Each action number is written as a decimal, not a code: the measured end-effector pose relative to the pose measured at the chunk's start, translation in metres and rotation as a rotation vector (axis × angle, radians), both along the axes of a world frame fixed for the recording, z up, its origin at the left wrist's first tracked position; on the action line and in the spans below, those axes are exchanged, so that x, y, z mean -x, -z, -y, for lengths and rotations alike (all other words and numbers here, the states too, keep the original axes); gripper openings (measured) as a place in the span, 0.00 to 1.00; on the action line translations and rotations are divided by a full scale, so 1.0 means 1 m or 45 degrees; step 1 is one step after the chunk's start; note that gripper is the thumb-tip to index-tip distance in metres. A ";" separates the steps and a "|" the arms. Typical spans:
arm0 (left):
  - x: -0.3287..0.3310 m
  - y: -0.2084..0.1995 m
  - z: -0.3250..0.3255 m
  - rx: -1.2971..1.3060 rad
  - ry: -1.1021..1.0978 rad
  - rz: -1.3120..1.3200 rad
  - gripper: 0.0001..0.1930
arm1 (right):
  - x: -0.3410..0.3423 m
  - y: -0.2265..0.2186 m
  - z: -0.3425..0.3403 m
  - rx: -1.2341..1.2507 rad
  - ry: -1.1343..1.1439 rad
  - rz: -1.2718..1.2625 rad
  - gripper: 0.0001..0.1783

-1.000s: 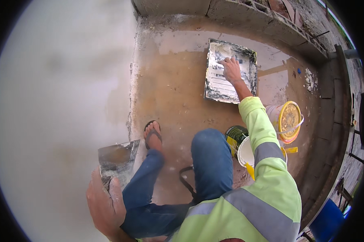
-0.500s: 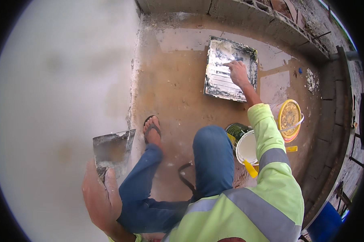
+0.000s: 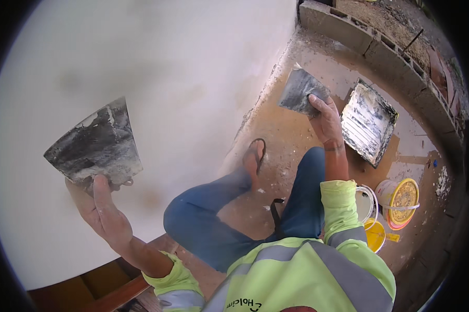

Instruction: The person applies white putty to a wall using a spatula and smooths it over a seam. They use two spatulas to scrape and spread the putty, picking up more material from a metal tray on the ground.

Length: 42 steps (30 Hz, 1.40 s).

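My left hand grips a wide dark putty knife in front of the pale wall, thumb along its lower edge. Dried filler is smeared over that blade. In my right hand is a second, squarer putty knife, with a bit of white paste at its far corner. My right thumb presses on the blade's face. Just right of this hand lies a shallow tray, its ridged floor coated with white filler. The handles of both knives are hidden by my fingers.
A smooth white wall fills the left side. Buckets stand at my right: one with a yellow lid, a yellow one and a white one. A low block wall edges the wet, dirty floor at the back.
My right hand has come away from the tray and now shows a putty knife held up. My left hand has lifted its knife higher. The whole view has turned toward the left wall.
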<state>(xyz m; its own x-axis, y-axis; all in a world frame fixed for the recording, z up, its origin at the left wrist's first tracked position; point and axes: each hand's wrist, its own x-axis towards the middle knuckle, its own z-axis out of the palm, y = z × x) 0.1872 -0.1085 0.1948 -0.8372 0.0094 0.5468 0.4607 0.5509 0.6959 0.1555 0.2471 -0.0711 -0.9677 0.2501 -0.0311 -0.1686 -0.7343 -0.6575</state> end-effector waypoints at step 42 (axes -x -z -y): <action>0.071 0.044 0.026 -0.502 0.423 -0.219 0.21 | 0.082 -0.020 0.226 -1.289 0.819 -0.084 0.26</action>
<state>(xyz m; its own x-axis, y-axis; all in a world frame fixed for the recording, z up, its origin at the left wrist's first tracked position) 0.1163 -0.1341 0.1509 -0.7220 0.0250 0.6915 0.6913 0.0684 0.7193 0.0733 0.0214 -0.0515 -0.6487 0.5707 0.5035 -0.3700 0.3417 -0.8639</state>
